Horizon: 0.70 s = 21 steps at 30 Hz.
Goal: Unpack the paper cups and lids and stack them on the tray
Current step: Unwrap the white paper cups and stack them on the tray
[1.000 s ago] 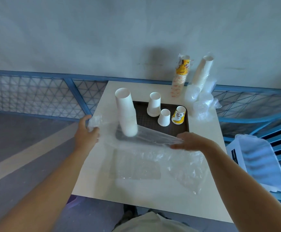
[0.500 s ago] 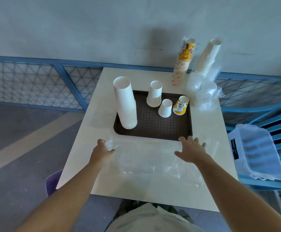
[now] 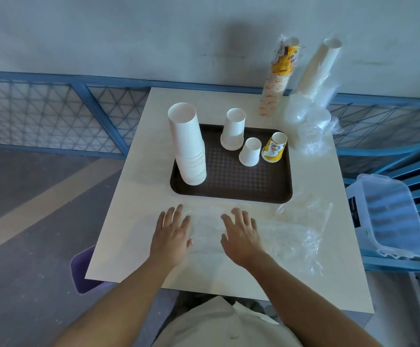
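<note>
Left hand [image 3: 172, 234] and right hand [image 3: 241, 236] (grips apart) rest on plastic wrap [image 3: 299, 236] before tray [image 3: 229, 187].

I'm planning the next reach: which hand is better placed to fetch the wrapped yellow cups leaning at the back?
Probably the right hand. The wrapped yellow cups stand at the far right, on its side. The left hand would have to cross the tray and its tall cup stack.

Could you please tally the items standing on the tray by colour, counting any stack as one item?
White: 3, namely the tall stack, the mid cup and the small cup
Yellow: 1, the printed cup
Total: 4
</note>
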Tool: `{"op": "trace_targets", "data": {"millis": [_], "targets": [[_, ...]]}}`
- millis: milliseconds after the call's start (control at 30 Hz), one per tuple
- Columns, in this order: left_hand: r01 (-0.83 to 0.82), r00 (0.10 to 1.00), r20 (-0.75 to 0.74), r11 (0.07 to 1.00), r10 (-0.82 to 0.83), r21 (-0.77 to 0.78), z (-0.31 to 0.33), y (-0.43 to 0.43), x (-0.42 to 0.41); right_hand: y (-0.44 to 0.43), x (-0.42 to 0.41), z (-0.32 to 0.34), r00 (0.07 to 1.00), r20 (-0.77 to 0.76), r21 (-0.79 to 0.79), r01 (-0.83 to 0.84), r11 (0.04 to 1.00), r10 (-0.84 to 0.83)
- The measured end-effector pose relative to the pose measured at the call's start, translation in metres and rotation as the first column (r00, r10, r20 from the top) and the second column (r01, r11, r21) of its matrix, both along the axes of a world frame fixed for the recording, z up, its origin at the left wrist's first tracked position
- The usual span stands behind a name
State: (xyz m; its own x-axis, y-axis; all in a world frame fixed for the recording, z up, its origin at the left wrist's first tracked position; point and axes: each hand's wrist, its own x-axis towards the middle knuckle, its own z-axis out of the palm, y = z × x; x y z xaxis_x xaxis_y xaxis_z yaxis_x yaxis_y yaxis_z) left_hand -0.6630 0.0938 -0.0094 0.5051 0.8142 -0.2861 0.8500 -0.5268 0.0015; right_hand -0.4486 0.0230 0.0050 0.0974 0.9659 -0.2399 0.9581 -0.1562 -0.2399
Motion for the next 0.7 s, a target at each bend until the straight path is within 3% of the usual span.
{"op": "trace_targets", "data": {"millis": [100,200,267,400,500,700], "targets": [[-0.069,0.993,-0.096,0.998,0.07,0.005,-0.001,-0.005,0.007,0.0,-0.014,-0.006,0.998,-0.014,-0.14,-0.056,0.989,0.055],[-0.123,0.978,-0.163,0.992,0.127,0.035,0.002,-0.006,0.012,-0.001,-0.018,-0.013,0.997,-0.026,-0.181,-0.082,0.98,0.079],[-0.132,0.982,-0.136,0.991,0.135,0.032,0.004,-0.005,0.014,-0.002,-0.019,-0.017,0.996,-0.02,-0.189,-0.086,0.978,0.083],[0.003,1.0,-0.021,1.0,-0.003,0.018,-0.004,-0.004,0.014,-0.003,-0.019,-0.023,0.997,-0.011,-0.198,-0.08,0.977,0.08],[-0.006,1.0,0.026,0.999,0.007,-0.04,-0.005,-0.005,0.016,-0.004,-0.018,-0.029,0.997,-0.013,-0.187,-0.079,0.979,0.078],[-0.016,0.998,-0.07,0.974,0.001,-0.224,-0.009,-0.005,0.008,-0.014,-0.01,-0.045,0.997,0.027,-0.229,-0.062,0.972,0.07]]}}
